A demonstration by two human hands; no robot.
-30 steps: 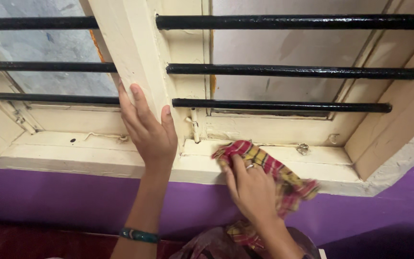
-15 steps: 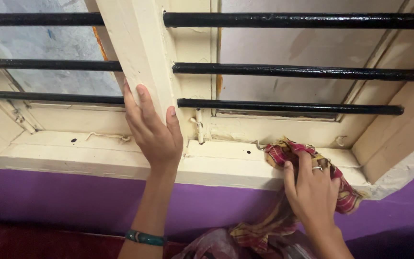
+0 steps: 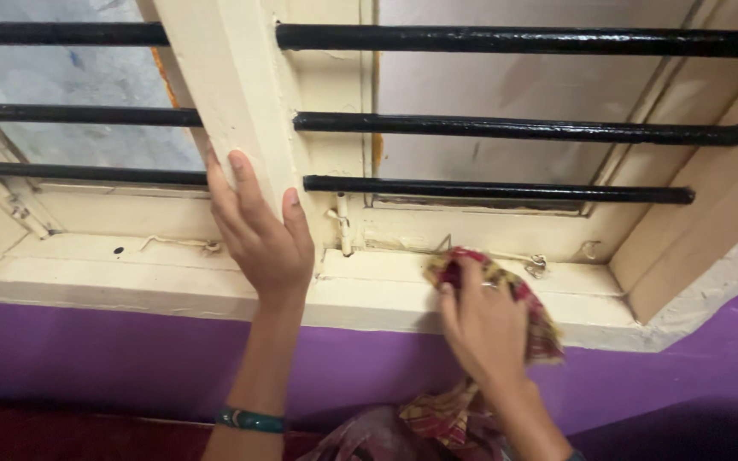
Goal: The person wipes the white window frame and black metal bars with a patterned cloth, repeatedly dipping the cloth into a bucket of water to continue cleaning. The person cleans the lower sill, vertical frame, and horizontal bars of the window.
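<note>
My left hand (image 3: 260, 230) rests flat, fingers up, against the cream centre post (image 3: 232, 94) of a window frame. A teal bangle (image 3: 249, 419) circles that wrist. My right hand (image 3: 484, 324) presses a red and yellow checked cloth (image 3: 533, 312) onto the cream window sill (image 3: 369, 290), right of the post. The cloth's loose end hangs down below the sill toward my lap.
Black horizontal bars (image 3: 506, 128) cross the window on both sides of the post. A small metal latch hook (image 3: 538, 265) sits on the sill near the cloth. The wall (image 3: 87, 358) under the sill is purple. The frame's right side (image 3: 694, 222) slants inward.
My right hand slid the cloth right along the sill, then back left toward the post. My left hand has stayed on the post.
</note>
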